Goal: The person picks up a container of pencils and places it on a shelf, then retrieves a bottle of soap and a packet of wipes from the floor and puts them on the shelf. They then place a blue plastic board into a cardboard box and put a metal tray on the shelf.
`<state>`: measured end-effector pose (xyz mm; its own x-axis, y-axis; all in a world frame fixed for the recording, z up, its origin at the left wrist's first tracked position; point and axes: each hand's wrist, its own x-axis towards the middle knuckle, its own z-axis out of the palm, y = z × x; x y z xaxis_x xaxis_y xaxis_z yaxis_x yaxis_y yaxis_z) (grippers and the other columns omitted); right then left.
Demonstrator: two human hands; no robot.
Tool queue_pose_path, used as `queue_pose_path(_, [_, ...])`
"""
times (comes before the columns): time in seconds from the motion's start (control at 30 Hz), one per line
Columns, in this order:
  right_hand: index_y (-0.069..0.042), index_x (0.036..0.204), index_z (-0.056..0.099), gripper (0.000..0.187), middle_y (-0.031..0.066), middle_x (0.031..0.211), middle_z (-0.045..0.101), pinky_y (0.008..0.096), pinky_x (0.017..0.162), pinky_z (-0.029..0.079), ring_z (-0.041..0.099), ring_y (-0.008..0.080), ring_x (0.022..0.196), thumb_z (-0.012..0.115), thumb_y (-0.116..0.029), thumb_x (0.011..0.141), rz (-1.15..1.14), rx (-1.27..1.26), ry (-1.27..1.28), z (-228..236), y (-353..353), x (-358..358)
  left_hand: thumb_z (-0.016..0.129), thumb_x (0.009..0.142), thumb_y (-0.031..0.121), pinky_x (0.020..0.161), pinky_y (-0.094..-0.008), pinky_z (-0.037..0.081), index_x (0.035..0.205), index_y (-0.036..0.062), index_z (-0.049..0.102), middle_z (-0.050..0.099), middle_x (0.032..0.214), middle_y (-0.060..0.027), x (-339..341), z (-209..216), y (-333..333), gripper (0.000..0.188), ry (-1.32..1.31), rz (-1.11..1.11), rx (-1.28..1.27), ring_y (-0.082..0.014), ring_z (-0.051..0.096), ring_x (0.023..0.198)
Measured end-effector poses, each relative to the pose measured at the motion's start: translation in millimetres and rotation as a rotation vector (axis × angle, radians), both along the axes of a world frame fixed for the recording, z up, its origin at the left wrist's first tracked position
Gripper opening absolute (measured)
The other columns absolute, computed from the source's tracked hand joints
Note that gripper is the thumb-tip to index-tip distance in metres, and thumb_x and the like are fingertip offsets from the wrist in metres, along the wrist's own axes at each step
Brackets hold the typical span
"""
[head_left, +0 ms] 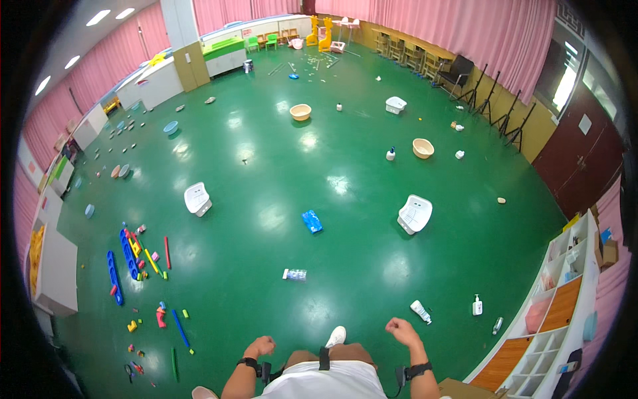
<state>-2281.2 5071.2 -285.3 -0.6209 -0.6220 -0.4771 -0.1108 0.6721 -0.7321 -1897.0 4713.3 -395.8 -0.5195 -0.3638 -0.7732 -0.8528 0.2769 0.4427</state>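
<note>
My left hand (261,346) hangs in front of my left thigh, its fingers curled in and nothing visible in them. On the other side my right hand (401,330) is raised a little ahead of my body, also curled closed around nothing that I can see. Both hands are apart from everything on the green floor. Nearest the right one lies a white tube-like bottle (421,311), with a white pump bottle (477,305) and a small clear bottle (498,325) beyond it. Ahead lie a clear-and-blue packet (294,274) and a bright blue packet (311,221).
Two white washboard basins (197,199) (417,211) stand ahead. Colourful toy pieces and blue trays (115,278) spread at left. Tan basins (300,112) (423,148) sit farther off. White shelves (565,302) line the right; black tripods (500,114) stand by the wall.
</note>
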Motion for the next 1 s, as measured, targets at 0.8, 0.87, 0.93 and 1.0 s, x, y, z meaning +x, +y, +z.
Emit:
queue_pose_path(0.8, [-0.001,0.086,0.061,0.019,0.0073,0.076,0.064,0.0327,0.066,0.048,0.059,0.0169,0.070,0.056,-0.020,0.085,-0.671,-0.063,-0.146,-15.6,-80.0,-312.2,0.054,0.081,0.018,0.064,-0.0354,0.054,0.091,-0.0014,0.063,0.067,0.075,-0.0149,-647.9,15.1,-249.1,0.023,-0.017,-0.617,0.003,-0.0231,0.067,0.065])
queue_pose_path(0.87, [-0.002,0.087,0.061,0.020,0.0069,0.077,0.064,0.0327,0.065,0.048,0.060,0.0170,0.071,0.056,-0.020,0.085,-0.728,-0.101,-0.168,-36.4,-62.1,-331.5,0.054,0.081,0.016,0.063,-0.0352,0.053,0.089,-0.0017,0.062,0.067,0.075,-0.0143,-706.4,2.8,-239.5,0.021,-0.009,-0.701,0.004,-0.0223,0.066,0.064])
queue_pose_path(0.93, [-0.001,0.086,0.061,0.020,0.0070,0.077,0.065,0.0325,0.066,0.048,0.060,0.0170,0.071,0.056,-0.021,0.085,-0.811,-0.068,-0.136,-42.5,-37.8,-353.3,0.054,0.082,0.015,0.062,-0.0350,0.053,0.089,-0.0022,0.063,0.067,0.074,-0.0142,-777.8,4.5,-213.4,0.021,-0.083,-0.787,0.017,-0.0217,0.066,0.065])
queue_pose_path(1.0, [-0.001,0.086,0.060,0.020,0.0071,0.078,0.065,0.0324,0.066,0.048,0.060,0.0170,0.072,0.056,-0.021,0.085,-0.899,-0.046,-0.119,-49.9,-26.5,-375.1,0.054,0.082,0.014,0.060,-0.0356,0.053,0.088,-0.0025,0.062,0.066,0.072,-0.0139,-828.1,4.2,-189.4,0.019,-0.082,-0.838,0.006,-0.0217,0.065,0.063])
